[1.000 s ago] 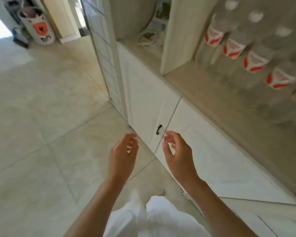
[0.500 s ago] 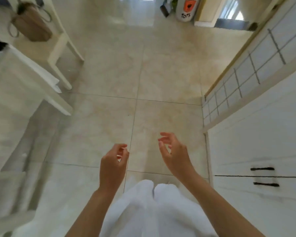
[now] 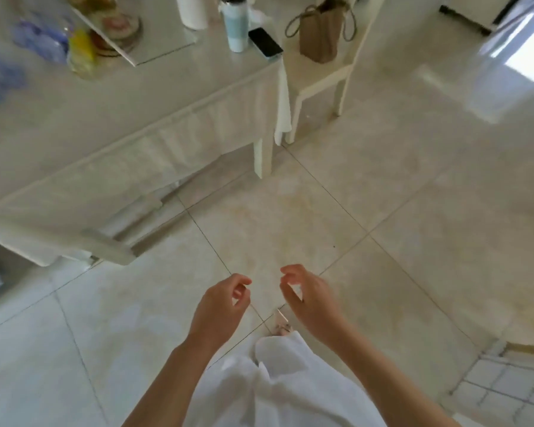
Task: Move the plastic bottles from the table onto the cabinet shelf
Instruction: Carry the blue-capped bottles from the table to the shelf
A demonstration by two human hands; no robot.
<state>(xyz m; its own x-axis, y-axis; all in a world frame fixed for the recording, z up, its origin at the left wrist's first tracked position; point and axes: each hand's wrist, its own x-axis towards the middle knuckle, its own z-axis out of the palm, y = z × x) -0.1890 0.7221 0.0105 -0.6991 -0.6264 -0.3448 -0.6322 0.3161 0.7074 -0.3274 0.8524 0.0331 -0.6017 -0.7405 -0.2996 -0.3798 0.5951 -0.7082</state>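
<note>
Blurred bottles [image 3: 43, 41] on worktop [image 3: 121, 112], far up-left of hands; left hand [image 3: 221, 303] nearer; right hand [image 3: 310, 298] alongside; both loosely curled, empty.

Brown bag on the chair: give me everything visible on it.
The brown bag stands upright on the seat of a white chair beside the table corner. It looks like soft tan fabric or paper, roughly boxy, with its top open and cut off by the upper edge of the picture. Two thin looped handles hang down, one on each side. Only the chair seat touches it; neither hand is near. Its contents cannot be seen.
</note>
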